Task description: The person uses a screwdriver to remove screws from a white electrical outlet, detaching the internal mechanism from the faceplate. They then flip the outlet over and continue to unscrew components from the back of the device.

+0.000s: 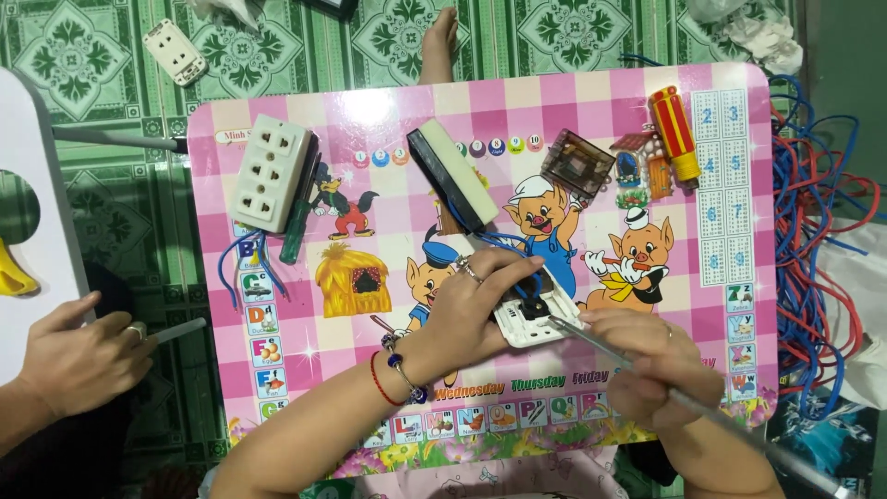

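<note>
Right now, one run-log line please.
left hand: steadies white socket part | right hand: holds metal tool | surface: pink table

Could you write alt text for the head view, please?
A person's left hand steadies a small white socket part on a pink cartoon table, while the right hand works it with a metal tool. A white socket block lies nearby.

- The place looks like a home, with the work done low on the floor.
- The floor point(111, 55) is laid with green patterned tiles, of the kind found in a living room.
- A child's pink folding table point(591, 102), printed with cartoon pigs and alphabet squares, serves as the bench.
- A bare foot point(442, 42) rests on the tiles beyond the table.
- Loose red and blue wires point(818, 240) lie heaped beside it.
</note>
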